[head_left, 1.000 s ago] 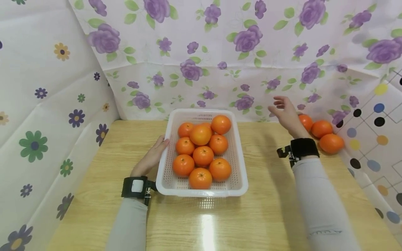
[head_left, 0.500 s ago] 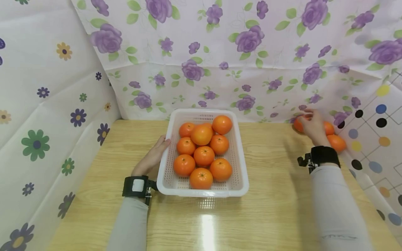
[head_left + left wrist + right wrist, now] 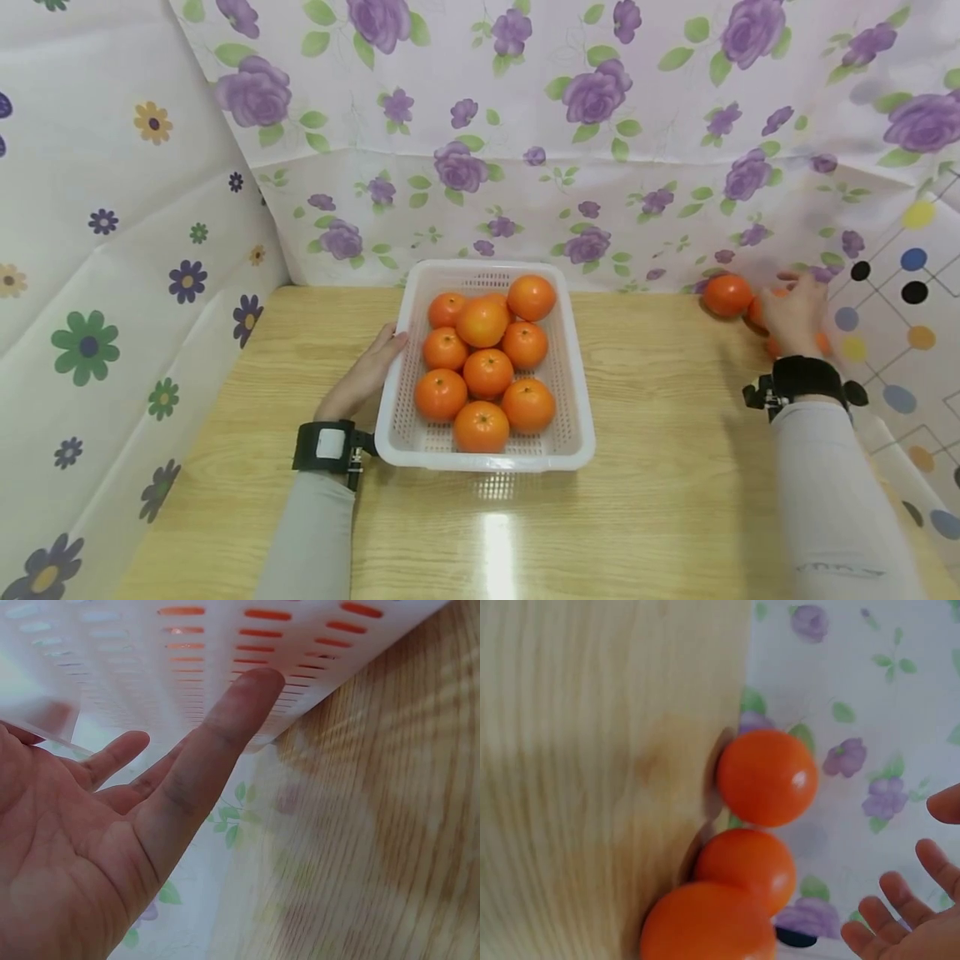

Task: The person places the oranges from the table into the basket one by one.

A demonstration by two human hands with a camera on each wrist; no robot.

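The left hand (image 3: 363,377) touched the white basket (image 3: 483,460) on its left side, fingers straight. Right of the basket, the right hand (image 3: 797,312) hung near three oranges (image 3: 746,862), fingers released.

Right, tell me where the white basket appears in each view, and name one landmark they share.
Head: the white basket is near the middle, slightly below centre.
Left wrist: its slotted side spans the top.
Right wrist: not in the picture.
Shared landmark: the wooden table, lower in head, right side in left wrist, left side in right wrist.
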